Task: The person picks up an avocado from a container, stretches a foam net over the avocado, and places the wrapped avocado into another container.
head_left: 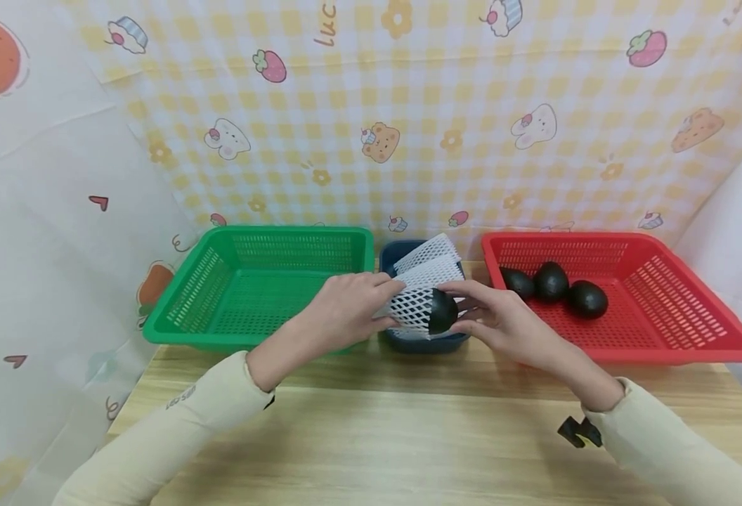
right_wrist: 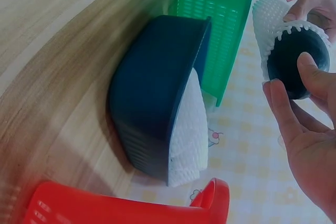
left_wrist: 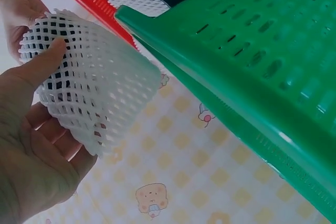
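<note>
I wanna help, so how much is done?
Done: seemingly none; no netted fruit shows in the green basket. In hand: the left hand grips a white net partly over one dark fruit; the right hand holds its bare end. Remaining, probably: three bare fruits in the red basket.

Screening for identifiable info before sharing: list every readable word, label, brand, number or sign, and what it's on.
"luc": on the yellow-and-white checked cloth backdrop, sideways, possibly cut off by the frame.
Small dark print on the cream fabric left sleeve: too small to read.
Partial mark at the backdrop's upper right: unreadable.
Nothing readable elsewhere.
</note>
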Action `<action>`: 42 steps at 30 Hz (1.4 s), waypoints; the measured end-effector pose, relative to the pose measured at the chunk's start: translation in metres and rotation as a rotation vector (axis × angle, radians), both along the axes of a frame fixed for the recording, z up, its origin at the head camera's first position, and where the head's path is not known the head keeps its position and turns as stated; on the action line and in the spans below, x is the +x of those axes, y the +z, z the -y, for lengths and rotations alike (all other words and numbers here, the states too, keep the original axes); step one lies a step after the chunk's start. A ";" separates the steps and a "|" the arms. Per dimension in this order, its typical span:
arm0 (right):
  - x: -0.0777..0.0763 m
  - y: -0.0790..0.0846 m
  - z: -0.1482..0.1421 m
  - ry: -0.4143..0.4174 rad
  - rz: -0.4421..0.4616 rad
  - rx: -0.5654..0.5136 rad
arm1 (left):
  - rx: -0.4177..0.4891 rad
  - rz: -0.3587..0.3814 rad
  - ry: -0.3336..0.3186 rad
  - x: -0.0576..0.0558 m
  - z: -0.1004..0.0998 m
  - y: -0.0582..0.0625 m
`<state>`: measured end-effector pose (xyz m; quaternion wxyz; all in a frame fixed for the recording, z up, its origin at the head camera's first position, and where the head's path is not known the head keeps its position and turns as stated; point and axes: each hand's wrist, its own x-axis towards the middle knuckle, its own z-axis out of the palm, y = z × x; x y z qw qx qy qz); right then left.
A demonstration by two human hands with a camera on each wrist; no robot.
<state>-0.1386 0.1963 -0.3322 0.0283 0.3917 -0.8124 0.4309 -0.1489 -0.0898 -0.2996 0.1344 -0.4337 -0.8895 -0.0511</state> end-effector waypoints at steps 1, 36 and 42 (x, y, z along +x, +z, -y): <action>0.000 -0.001 0.000 0.001 -0.002 0.000 | 0.001 0.006 0.001 0.000 0.000 -0.001; 0.001 0.000 0.021 -0.146 -0.163 -0.097 | 0.044 -0.044 0.023 -0.002 -0.009 0.004; -0.001 0.000 0.026 -0.140 -0.255 -0.083 | 0.079 -0.037 0.004 -0.003 -0.010 0.004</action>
